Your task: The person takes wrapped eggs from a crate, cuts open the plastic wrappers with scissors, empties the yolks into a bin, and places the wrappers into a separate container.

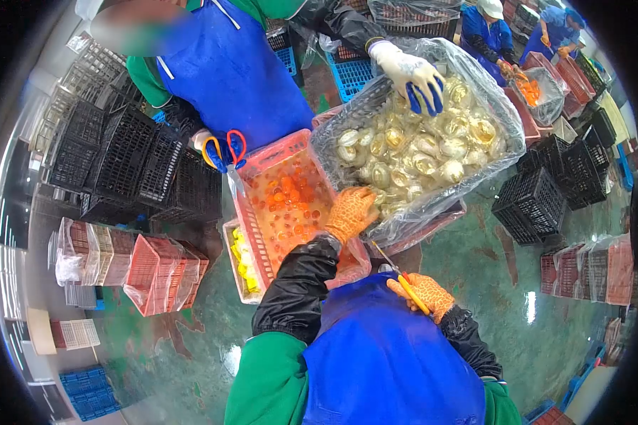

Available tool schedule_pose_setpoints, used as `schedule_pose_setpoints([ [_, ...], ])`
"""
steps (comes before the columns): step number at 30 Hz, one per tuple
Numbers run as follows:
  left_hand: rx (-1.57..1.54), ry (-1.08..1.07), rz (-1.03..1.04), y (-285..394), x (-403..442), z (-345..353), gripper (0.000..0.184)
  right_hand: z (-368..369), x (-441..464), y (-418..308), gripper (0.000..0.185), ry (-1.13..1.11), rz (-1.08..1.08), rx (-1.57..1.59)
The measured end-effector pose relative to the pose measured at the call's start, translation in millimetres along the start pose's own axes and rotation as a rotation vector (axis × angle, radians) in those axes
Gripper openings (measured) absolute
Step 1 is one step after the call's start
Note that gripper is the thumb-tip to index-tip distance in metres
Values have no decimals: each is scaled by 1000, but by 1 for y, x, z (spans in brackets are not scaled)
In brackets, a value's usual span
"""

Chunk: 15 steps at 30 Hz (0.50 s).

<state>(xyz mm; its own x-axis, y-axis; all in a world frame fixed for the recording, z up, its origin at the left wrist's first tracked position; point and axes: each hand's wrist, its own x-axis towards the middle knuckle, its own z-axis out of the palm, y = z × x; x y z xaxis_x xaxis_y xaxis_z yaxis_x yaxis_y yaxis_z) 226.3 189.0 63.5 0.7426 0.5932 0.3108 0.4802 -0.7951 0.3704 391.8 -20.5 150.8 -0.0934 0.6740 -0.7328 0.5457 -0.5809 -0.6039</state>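
My left hand point(351, 214), in an orange patterned glove, is at the near corner of a plastic-lined crate point(326, 152). Its fingers are curled together, and what they hold is hidden. Clear plastic packets point(425, 145) with round pale contents fill that crate. Lower right, my right hand point(427, 297) is closed round scissors point(412, 292) with yellow and red handles, blades pointing up and left. Left of my left hand, a pink crate point(259, 244) holds small orange round pieces point(288, 195) in cloudy liquid.
Opposite, a co-worker's white-and-blue gloved hand point(412, 76) hovers over the packets. That person's other hand holds scissors point(235, 145) above the pink crate. Black crates point(124, 152) are stacked at left, others point(530, 202) at right. Two people work at the upper right.
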Motion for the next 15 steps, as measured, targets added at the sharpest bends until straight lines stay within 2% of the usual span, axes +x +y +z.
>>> schedule_pose_setpoints([
  [2,-84,105,9,0,-3,12,36,4,-1,1,51,10,12,29],
  [3,-81,12,-32,-4,-5,14,43,4,0,0,50,25,14,61],
  [4,-82,16,-26,-4,-2,8,43,3,-1,-1,50,32,13,61],
  [6,-144,179,-14,-7,6,-2,41,3,-4,-1,50,13,-27,42],
  [7,-188,269,4,5,20,-31,35,1,-6,-3,50,-2,-10,32],
  [8,-191,256,3,7,24,-43,35,5,-4,1,50,-6,-5,43],
  [10,-141,535,144,6,25,-55,30,10,1,13,57,3,63,151],
  [11,-106,315,46,4,20,-41,27,10,1,13,56,0,63,191],
  [12,-101,319,44,-9,4,-24,27,12,-1,10,56,-2,59,185],
  [14,-87,41,157,-24,-7,-4,28,4,-2,3,56,27,9,-3],
  [15,-71,-108,-48,-22,-4,0,29,1,-2,2,55,-9,-45,-29],
])
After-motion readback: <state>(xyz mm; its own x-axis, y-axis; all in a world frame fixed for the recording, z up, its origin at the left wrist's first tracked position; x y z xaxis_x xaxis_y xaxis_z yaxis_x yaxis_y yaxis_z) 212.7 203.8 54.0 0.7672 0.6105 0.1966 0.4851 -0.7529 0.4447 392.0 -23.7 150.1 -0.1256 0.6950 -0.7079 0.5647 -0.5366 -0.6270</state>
